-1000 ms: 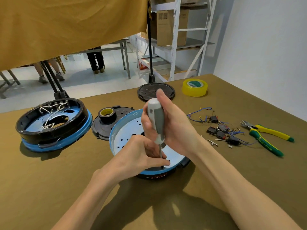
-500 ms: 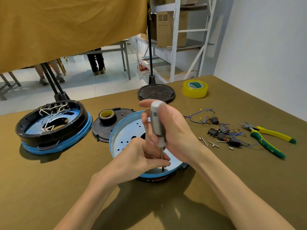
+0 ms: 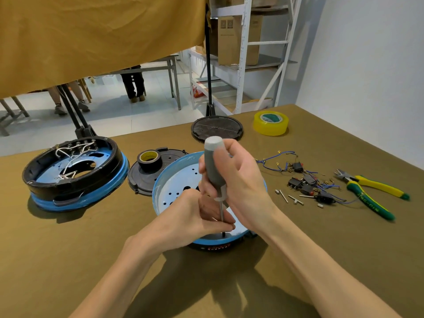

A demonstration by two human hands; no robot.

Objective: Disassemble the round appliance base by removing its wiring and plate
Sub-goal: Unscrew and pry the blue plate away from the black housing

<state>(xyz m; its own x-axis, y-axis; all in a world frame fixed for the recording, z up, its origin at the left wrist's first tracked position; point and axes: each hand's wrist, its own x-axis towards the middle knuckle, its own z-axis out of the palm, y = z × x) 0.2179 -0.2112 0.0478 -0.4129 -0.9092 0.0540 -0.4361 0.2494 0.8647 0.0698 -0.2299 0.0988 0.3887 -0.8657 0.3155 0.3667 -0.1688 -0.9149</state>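
A round blue appliance base (image 3: 174, 180) with a pale perforated plate inside lies in front of me on the table. My right hand (image 3: 238, 180) grips the grey handle of a screwdriver (image 3: 213, 164), held upright with its tip down at the plate's near edge. My left hand (image 3: 197, 216) pinches the screwdriver's metal shaft just above the tip. A second round base (image 3: 75, 175), black over blue with white wiring inside, sits at the left.
A black cover (image 3: 142, 180) carrying a roll of black tape (image 3: 149, 159) lies behind the base. Farther back are a black disc (image 3: 216, 127) and yellow tape (image 3: 270, 123). Loose switches, blue wires and screws (image 3: 302, 182) and green-yellow pliers (image 3: 371, 193) lie at the right.
The screwdriver handle has tilted slightly and my right hand has shifted its grip round it. The left hand stays at the shaft. The view has moved a little.
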